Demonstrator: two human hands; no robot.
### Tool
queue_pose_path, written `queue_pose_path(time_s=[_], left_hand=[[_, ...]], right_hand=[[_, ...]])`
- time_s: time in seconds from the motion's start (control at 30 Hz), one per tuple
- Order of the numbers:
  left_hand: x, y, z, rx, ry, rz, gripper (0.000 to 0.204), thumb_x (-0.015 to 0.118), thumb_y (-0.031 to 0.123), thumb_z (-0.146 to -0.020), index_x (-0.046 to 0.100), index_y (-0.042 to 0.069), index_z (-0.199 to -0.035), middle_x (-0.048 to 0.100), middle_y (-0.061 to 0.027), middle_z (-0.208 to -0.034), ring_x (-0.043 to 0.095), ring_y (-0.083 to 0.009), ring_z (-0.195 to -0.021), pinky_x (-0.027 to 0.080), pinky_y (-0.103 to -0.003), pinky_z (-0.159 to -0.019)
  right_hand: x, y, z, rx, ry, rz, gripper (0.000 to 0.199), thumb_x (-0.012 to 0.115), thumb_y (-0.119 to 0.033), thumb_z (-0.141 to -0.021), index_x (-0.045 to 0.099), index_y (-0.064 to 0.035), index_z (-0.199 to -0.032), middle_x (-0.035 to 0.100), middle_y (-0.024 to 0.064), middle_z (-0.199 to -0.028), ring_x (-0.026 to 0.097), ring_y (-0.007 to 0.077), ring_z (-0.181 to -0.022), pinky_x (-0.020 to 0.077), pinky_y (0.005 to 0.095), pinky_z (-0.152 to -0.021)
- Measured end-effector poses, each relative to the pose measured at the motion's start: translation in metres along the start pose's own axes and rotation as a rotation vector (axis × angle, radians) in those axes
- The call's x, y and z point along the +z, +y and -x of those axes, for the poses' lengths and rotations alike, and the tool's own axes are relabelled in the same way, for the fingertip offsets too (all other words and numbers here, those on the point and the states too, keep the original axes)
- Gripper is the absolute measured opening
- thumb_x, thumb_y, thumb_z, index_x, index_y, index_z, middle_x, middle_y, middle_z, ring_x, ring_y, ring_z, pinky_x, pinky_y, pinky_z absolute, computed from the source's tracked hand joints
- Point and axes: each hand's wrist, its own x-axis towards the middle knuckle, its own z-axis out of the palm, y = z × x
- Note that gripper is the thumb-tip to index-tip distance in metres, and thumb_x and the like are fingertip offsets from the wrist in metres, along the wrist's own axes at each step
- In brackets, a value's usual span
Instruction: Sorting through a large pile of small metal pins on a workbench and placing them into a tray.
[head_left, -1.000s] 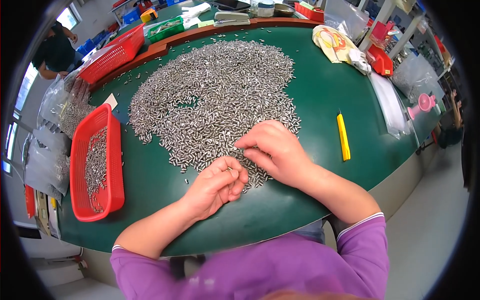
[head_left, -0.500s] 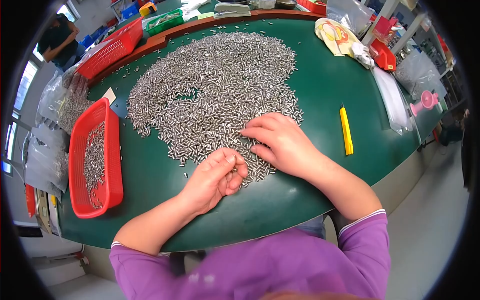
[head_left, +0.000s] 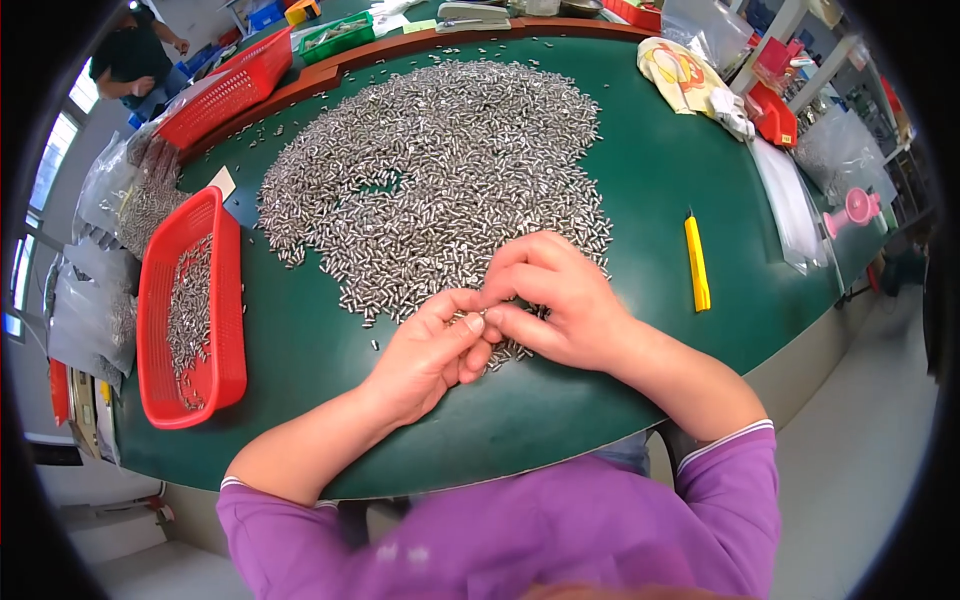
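Green table (head_left: 700, 170), metal pins heap (head_left: 440, 170), red tray (head_left: 225, 300), workshop bkgd

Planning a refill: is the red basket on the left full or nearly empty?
Partly filled. The red basket holds a loose strip of small metal pins along its middle, with bare red mesh around them.

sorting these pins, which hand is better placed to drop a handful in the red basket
Left, probably. The left hand is on the same side as the red basket, with bare green table between. The right hand would have to cross over it.
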Motion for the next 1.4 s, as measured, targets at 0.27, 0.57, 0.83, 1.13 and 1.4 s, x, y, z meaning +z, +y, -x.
queue_pose_path(time_s=[0.27,0.57,0.83,1.13,1.4], left_hand=[[-0.001,0.001,-0.001,0.013,0.017,-0.010,0.011,0.054,0.016,-0.097,0.053,0.009,-0.105,0.058,-0.0028,-0.087,0.046,-0.0082,-0.062,0.037,-0.023,-0.052],[-0.001,0.002,-0.001,-0.015,0.006,0.011,0.018,0.042,0.022,-0.100,0.050,0.006,-0.103,0.057,-0.0078,-0.089,0.044,-0.0121,-0.060,0.034,-0.023,-0.051],[-0.004,0.000,0.000,-0.008,-0.073,0.023,0.016,0.048,0.015,-0.098,0.049,0.006,-0.112,0.058,-0.0064,-0.096,0.049,-0.0109,-0.069,0.040,-0.024,-0.058],[0.000,0.002,-0.002,-0.001,-0.007,0.031,0.014,0.056,0.011,-0.096,0.051,0.006,-0.109,0.060,-0.0059,-0.091,0.047,-0.0077,-0.064,0.037,-0.021,-0.052],[0.001,0.001,-0.001,0.000,0.008,-0.064,0.010,0.057,0.011,-0.096,0.053,0.006,-0.104,0.059,-0.0052,-0.087,0.049,-0.0075,-0.063,0.037,-0.021,-0.051]], right_hand=[[-0.007,0.003,0.000,0.052,0.008,0.192,0.023,0.073,-0.013,-0.076,0.070,-0.0119,-0.099,0.062,0.0038,-0.104,0.058,0.0257,-0.097,0.0472,0.0390,-0.084],[-0.004,0.020,0.005,0.174,-0.186,0.304,0.014,0.072,-0.012,-0.075,0.064,-0.0089,-0.087,0.062,0.0051,-0.090,0.057,0.0272,-0.091,0.0459,0.0393,-0.081],[-0.008,0.004,-0.003,0.000,-0.008,0.021,0.016,0.070,-0.009,-0.074,0.063,-0.0098,-0.089,0.061,0.0044,-0.084,0.058,0.0269,-0.084,0.0457,0.0400,-0.077],[-0.001,-0.004,-0.001,-0.041,0.022,-0.157,0.031,0.074,0.000,-0.071,0.067,-0.0100,-0.099,0.068,0.0012,-0.089,0.064,0.0221,-0.084,0.0491,0.0360,-0.077],[-0.002,-0.008,0.002,-0.103,-0.077,0.009,0.036,0.068,-0.010,-0.078,0.062,-0.0153,-0.114,0.064,0.0007,-0.093,0.061,0.0223,-0.092,0.0459,0.0387,-0.081]])
